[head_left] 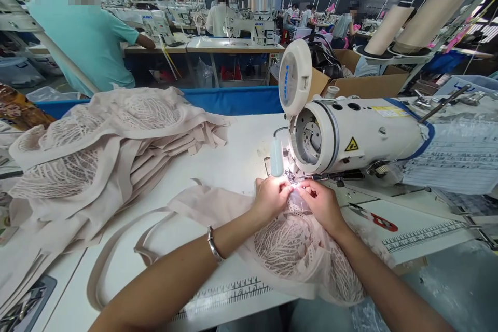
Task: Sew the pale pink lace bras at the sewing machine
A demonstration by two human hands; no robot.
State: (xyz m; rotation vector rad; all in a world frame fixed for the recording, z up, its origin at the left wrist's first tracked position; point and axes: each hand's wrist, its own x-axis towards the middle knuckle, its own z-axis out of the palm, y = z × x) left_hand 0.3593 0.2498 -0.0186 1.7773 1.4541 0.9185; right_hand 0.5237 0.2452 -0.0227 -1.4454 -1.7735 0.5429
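Observation:
A pale pink lace bra (286, 251) lies across the table's front edge, its band and strap trailing to the left. My left hand (271, 197) pinches its upper edge close to the sewing machine's needle area. Just to the right, my right hand (319, 202) grips the same edge, fingertips almost meeting the left ones. Both hands are under the bright lamp of the white sewing machine (358, 132), whose round end cover (294, 78) stands open. Glare and fingers hide the exact spot where the fabric meets the needle.
Left of me lies a pile of similar lace bras (109, 140). Red-handled snips (379, 220) rest right of my right hand, near a printed ruler strip (424, 234). Thread cones (389, 28) stand behind the machine. A person in a turquoise shirt (83, 44) sits ahead.

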